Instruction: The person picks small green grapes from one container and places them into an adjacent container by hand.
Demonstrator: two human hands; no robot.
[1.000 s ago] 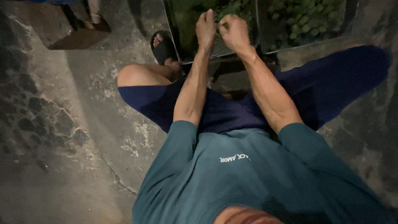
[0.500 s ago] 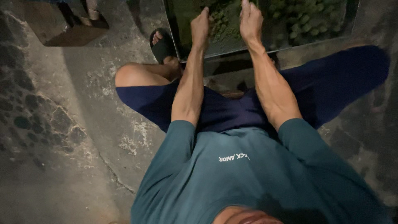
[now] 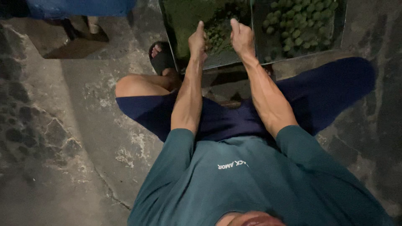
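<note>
I am crouched on a concrete floor with both arms stretched forward into a shallow dark tray (image 3: 171,46) filled with green moss-like plants. My left hand (image 3: 197,39) sits over the moss, fingers curled under and one finger raised. My right hand (image 3: 242,37) is a short way to its right in a similar pose. A darker clump of small green plants (image 3: 217,31) lies between the two hands. What the curled fingers hold is hidden from me.
A second tray section (image 3: 341,29) to the right holds several round green clumps. My sandalled foot (image 3: 161,56) rests by the tray's left corner. Another person's feet (image 3: 90,29) and blue cloth (image 3: 79,6) are at the top left. Cracked concrete (image 3: 63,138) spreads to my left.
A second ago my hands were close together above the tray. They then spread apart and reached further in, and now sit slightly lower on either side of the plant clump.
</note>
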